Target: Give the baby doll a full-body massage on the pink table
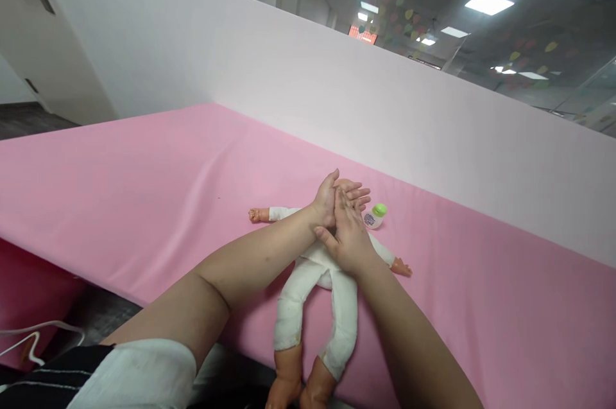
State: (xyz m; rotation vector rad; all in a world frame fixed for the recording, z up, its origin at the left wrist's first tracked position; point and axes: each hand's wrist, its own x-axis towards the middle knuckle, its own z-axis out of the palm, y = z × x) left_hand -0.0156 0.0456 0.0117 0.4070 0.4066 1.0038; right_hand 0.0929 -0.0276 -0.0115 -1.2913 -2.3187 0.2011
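Note:
Over the chest of a baby doll (317, 261), my two hands touch each other. My left hand (332, 200) is palm up with its fingers stretched to the right. Across its palm lies my right hand (351, 235), flat, with the thumb apart. I see nothing held in either one. The doll lies on its back with a white cloth body and tan plastic hands and feet; my hands hide most of its head and upper chest. Just right of my fingertips is a small white bottle (373, 219) with a green cap, tilted.
A pink padded sheet (158, 184) covers the table under the doll. Behind it runs a low white wall (298, 88). White cables (38, 338) hang at the lower left, beside the table's front edge. A door (43, 24) stands at the far left.

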